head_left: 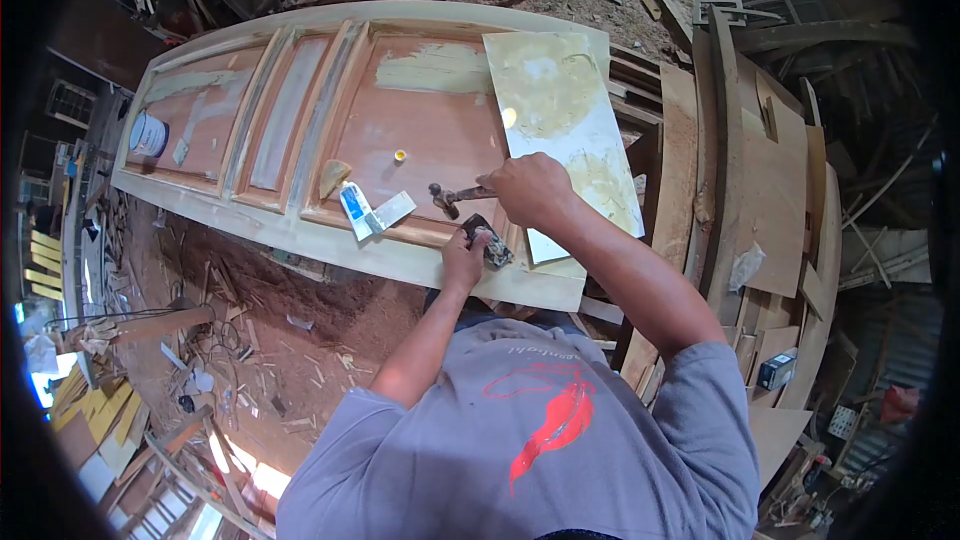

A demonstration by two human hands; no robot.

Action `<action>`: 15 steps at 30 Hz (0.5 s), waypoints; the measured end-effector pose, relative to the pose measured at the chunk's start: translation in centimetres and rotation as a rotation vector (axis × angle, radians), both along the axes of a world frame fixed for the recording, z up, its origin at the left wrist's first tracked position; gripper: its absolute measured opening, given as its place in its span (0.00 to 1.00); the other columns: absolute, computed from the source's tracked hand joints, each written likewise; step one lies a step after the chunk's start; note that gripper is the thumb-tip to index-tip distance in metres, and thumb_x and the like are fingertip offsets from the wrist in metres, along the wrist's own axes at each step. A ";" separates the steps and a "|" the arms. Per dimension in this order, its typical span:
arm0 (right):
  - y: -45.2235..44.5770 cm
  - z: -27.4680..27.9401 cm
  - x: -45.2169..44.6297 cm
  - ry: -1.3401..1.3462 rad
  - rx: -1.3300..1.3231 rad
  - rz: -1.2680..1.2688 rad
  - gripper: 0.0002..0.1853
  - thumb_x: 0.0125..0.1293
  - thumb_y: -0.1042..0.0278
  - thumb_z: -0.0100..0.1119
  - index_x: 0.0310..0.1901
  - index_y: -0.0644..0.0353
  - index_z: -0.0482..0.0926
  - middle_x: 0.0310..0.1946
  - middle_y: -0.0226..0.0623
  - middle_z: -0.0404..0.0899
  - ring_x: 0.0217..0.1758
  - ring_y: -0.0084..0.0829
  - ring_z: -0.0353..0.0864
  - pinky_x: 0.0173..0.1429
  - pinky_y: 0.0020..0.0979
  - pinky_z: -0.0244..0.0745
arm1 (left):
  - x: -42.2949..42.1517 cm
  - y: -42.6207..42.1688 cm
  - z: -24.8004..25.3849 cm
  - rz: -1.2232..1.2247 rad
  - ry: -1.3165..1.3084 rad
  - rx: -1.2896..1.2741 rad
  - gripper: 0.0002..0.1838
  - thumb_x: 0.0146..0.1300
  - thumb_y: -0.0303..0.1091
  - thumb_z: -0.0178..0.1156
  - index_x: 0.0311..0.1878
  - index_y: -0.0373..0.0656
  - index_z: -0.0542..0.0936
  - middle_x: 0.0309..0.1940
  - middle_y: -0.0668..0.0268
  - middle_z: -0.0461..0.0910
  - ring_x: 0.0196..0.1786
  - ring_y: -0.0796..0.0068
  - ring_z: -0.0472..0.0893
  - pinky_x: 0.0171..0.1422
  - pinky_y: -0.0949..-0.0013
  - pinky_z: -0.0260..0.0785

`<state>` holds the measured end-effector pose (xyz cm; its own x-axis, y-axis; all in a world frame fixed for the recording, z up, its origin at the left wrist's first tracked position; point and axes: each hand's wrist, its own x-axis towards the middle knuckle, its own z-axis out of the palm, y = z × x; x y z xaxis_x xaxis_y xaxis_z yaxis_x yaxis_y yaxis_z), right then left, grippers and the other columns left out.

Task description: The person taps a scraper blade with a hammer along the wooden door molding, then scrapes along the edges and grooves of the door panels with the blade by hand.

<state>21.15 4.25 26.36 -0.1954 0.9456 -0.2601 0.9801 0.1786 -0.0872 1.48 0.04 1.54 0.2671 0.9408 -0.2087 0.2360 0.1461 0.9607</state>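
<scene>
My right hand (535, 192) is closed round the handle of a hammer (448, 202), whose head points left over the lower part of a wooden panelled door (420, 256). Just below the hammer, my left hand (463, 260) grips a small dark block-like object (490, 240) with pale smears; its exact kind is unclear. A white board (575, 165) smeared with yellowish filler lies under and beyond my right hand. Left of the hammer lie a blue-and-white tube or carton (356, 205), a white flap-like piece (394, 208) and a small yellow cap (400, 155).
A white tub (149, 135) stands at the door's far left. Near the carton lies a tan flat piece (334, 178). Long boards (715, 140) are stacked on the right, with a small dark box (777, 370) on them. Wood scraps litter the dirt floor (270, 330).
</scene>
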 end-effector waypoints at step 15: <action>-3.0 2.0 2.3 0.039 -0.093 -0.108 0.32 0.70 0.71 0.65 0.74 0.30 0.84 0.35 0.40 0.92 0.41 0.45 0.94 0.45 0.47 0.86 | -0.3 0.2 2.2 -0.037 0.002 -0.041 0.14 0.78 0.39 0.73 0.53 0.36 0.86 0.40 0.66 0.90 0.41 0.79 0.84 0.50 0.67 0.80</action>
<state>23.41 1.28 28.33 -0.1060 0.9339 -0.3415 0.9886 0.0621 -0.1370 1.22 0.24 3.77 0.3016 0.9209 -0.2469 0.2438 0.1759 0.9537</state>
